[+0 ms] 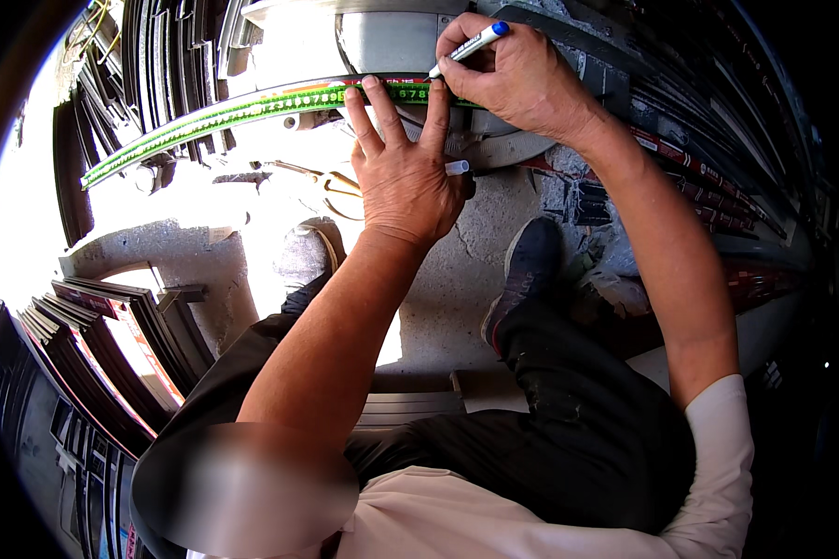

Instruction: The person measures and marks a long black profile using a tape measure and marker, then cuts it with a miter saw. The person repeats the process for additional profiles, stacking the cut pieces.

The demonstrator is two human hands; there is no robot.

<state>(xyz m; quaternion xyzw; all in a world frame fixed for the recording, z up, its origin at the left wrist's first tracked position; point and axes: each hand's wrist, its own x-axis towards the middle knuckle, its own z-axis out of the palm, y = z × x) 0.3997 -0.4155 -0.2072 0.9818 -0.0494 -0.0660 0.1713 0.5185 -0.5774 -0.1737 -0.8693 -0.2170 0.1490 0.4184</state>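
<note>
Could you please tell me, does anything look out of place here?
Yes, slightly: scissors lie loose near the left shoe, and crumpled debris sits beside the right shoe, perhaps underfoot. Nothing else clearly stands out.

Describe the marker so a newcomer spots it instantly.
Find the long green tape measure curving across the upper left. Follow it right, past the left hand, to the right hand, gripping the marker. Its white body and blue end set it apart from the tape measure.
</note>
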